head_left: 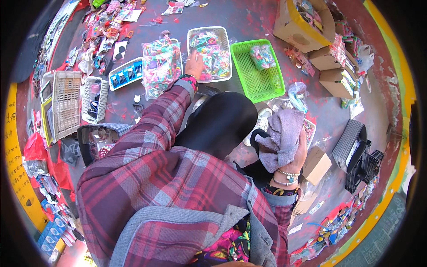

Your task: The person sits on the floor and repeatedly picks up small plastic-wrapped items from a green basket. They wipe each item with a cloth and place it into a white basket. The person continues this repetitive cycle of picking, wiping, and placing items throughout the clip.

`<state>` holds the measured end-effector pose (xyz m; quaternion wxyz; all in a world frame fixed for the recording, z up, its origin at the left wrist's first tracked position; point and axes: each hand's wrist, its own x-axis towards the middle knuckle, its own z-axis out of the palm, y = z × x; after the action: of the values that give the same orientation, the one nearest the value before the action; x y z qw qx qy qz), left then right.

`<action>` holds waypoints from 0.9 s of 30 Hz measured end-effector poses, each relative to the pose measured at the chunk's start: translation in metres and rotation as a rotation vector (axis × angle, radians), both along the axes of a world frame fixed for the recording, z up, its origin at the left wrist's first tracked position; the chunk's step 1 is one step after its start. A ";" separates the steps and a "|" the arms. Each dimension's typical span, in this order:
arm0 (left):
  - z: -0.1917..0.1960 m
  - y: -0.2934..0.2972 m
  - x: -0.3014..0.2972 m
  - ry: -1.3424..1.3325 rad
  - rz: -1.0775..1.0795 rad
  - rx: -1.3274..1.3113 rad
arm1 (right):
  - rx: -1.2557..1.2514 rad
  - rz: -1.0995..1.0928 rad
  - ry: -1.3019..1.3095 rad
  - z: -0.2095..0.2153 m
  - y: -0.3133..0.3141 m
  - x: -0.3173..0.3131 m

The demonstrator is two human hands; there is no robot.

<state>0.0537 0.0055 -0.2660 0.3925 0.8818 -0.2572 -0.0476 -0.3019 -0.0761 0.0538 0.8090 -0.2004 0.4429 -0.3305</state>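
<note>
Two hands work apart here. Nearest, the right hand (297, 156), bracelets at its wrist, is closed around a crumpled mauve cloth (280, 138), held up beside a small brown cardboard box (316, 164). Farther out, past the plaid sleeve (155, 129), the left hand (195, 64) reaches down at the left rim of a white basket (209, 30) filled with colourful hair ties (215, 60); its fingers curl downward, but whether they grip anything cannot be told. Just left of that hand lies a clear bag of bright accessories (160, 66). Right of the white basket sits a green basket (258, 80) holding a small packet. Beyond, a large open cardboard box (296, 26) stands on the red floor.
</note>
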 end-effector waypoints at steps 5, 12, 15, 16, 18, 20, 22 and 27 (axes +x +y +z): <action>0.043 -0.007 -0.015 0.100 0.063 -0.097 | -0.002 -0.039 -0.005 0.001 0.000 -0.011; 0.084 -0.038 -0.023 0.085 -0.094 -0.161 | -0.730 -0.044 0.153 0.033 0.003 -0.017; 0.108 -0.081 -0.027 0.124 -0.323 -0.088 | -0.246 -0.061 -0.937 0.039 -0.014 -0.041; 0.102 -0.096 -0.022 0.110 -0.476 -0.103 | -0.244 -0.102 -0.801 0.039 -0.012 -0.040; 0.107 -0.130 -0.031 0.001 -0.652 0.062 | -0.235 0.063 -0.820 0.032 -0.026 -0.048; 0.106 -0.163 -0.042 -0.055 -0.837 0.201 | -0.208 -0.031 -0.919 0.030 -0.024 -0.053; 0.090 -0.185 -0.050 -0.170 -0.999 0.333 | -0.213 -0.066 -0.890 0.030 -0.023 -0.049; 0.061 -0.229 -0.068 -0.474 -1.218 0.527 | -0.160 -0.092 -0.742 0.018 -0.027 -0.060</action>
<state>-0.0142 -0.2235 -0.2049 0.0028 0.6332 -0.7636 -0.1264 -0.3621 -0.1033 0.0715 0.8805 -0.1095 0.1013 -0.4499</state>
